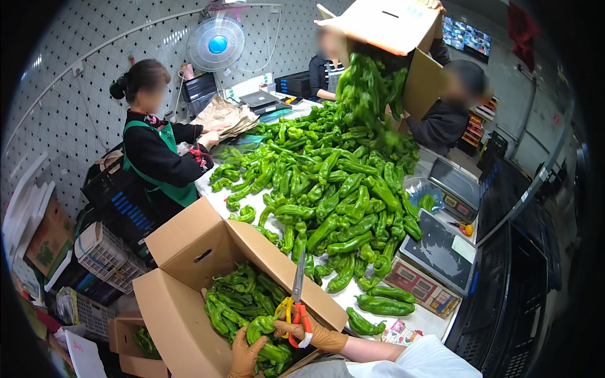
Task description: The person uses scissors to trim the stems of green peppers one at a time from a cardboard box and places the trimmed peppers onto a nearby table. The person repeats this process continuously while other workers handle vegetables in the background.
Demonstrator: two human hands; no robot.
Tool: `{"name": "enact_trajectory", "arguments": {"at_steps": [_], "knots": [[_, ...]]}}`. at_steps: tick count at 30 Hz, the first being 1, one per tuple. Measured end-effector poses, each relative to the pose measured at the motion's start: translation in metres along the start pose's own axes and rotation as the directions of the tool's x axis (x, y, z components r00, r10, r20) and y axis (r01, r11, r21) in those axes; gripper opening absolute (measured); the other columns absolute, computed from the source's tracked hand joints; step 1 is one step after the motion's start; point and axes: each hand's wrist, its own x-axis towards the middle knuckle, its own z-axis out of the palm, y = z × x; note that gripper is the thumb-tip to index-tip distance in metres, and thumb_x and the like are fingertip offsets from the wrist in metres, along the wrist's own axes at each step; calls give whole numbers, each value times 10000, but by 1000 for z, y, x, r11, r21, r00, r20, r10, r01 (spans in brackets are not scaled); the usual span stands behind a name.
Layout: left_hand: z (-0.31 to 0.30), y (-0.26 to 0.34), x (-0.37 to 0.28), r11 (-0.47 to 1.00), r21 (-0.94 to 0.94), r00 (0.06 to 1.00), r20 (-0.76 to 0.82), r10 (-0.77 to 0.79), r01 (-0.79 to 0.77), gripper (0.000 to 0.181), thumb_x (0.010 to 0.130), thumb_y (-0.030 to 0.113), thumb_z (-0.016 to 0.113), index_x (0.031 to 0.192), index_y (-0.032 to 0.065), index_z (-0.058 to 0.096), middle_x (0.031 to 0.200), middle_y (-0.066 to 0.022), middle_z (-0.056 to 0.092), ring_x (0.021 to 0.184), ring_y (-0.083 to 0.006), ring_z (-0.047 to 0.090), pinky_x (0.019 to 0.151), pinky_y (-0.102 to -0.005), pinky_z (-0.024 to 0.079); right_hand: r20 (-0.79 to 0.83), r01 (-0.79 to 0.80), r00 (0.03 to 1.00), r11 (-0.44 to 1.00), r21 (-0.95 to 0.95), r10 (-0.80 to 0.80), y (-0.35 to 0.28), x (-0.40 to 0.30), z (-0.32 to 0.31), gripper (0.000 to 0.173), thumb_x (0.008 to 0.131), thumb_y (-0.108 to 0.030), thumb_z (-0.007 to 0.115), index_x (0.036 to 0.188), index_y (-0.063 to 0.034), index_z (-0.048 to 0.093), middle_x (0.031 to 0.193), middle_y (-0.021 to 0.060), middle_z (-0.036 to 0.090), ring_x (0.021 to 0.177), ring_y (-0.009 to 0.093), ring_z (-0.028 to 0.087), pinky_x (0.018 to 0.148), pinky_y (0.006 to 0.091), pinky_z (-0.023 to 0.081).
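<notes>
My right hand (326,336), in a tan glove, grips scissors (297,285) with red and yellow handles. Their blades point up and away from me. In a matching glove, my left hand (246,352) has hold of a green pepper (261,327). Both hands are over an open cardboard box (177,309), low in the view, that holds more long wrinkled green peppers (243,290). Just beyond the box, a large heap of green peppers (331,198) spreads across the white table (246,203).
A person's hands tip another cardboard box (383,26) and peppers pour out. A person in a green apron (165,137) handles brown paper (227,115) at left. Another person (326,71) is behind the heap. Weighing scales (437,250) line the right edge, beside black crates (510,279).
</notes>
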Motion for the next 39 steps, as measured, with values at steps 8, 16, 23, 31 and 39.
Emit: {"name": "enact_trajectory", "arguments": {"at_steps": [8, 16, 23, 31, 39], "knots": [[5, 4, -9, 993, 111, 999, 12, -50, 48, 524, 807, 142, 653, 1261, -23, 451, 1118, -123, 560, 976, -199, 539, 817, -307, 464, 38, 74, 997, 993, -92, -70, -3, -1, -1, 188, 843, -117, 652, 854, -10, 498, 752, 53, 555, 640, 155, 621, 579, 266, 509], [-25, -28, -4, 649, -584, 872, 365, -328, 488, 408, 816, 233, 516, 1178, 45, 539, 1078, -111, 601, 987, -264, 558, 885, -404, 441, 18, -92, 994, 925, -368, 106, -19, -9, 1, 324, 864, -340, 632, 812, -39, 522, 637, 41, 559, 541, 90, 548, 484, 236, 443], [-37, -55, 1, 854, -404, 944, 99, -315, 327, 416, 858, 266, 510, 1209, 41, 516, 1129, -112, 581, 1027, -272, 543, 939, -401, 417, 175, 125, 982, 459, -880, 68, 0, -3, -11, 589, 782, -562, 580, 998, -14, 587, 788, 221, 627, 724, 383, 615, 627, 452, 465], [-5, -31, -6, 857, -429, 958, 142, -247, 285, 424, 876, 277, 492, 1227, 40, 507, 1165, -120, 566, 1053, -272, 537, 959, -402, 405, 225, 169, 953, 260, -951, 203, -14, -12, 1, 421, 778, -210, 643, 1120, 6, 527, 849, 204, 632, 764, 380, 622, 656, 433, 502], [-51, -91, 11, 681, -598, 889, 132, -438, 424, 504, 889, 389, 454, 1253, 43, 494, 1240, -140, 537, 1117, -286, 502, 990, -420, 376, 330, 278, 943, 452, -848, 37, -15, -5, -3, 444, 777, -180, 628, 1154, 29, 522, 888, 211, 628, 800, 363, 615, 697, 413, 495]]}}
